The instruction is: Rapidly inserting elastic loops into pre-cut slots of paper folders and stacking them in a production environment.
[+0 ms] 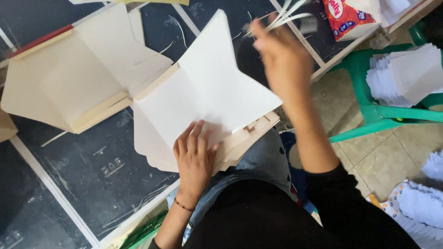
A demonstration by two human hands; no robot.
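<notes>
White card sheet (207, 92) lies atop a stack at the table edge, left hand (196, 154) pressing it flat w/ fingers spread. Right hand (279, 57) is raised, pinching thin white strips (288, 18); gluing/fitting stage, probably, needs careful alignment.

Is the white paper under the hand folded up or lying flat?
Partly folded. The left hand presses the white sheet onto the stack of sheets, but a crease shows and its upper flap tilts up off the pile.

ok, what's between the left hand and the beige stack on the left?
Head view: only a stretch of dark table separates the left hand, pressing the white sheet stack, from the beige stack.
</notes>
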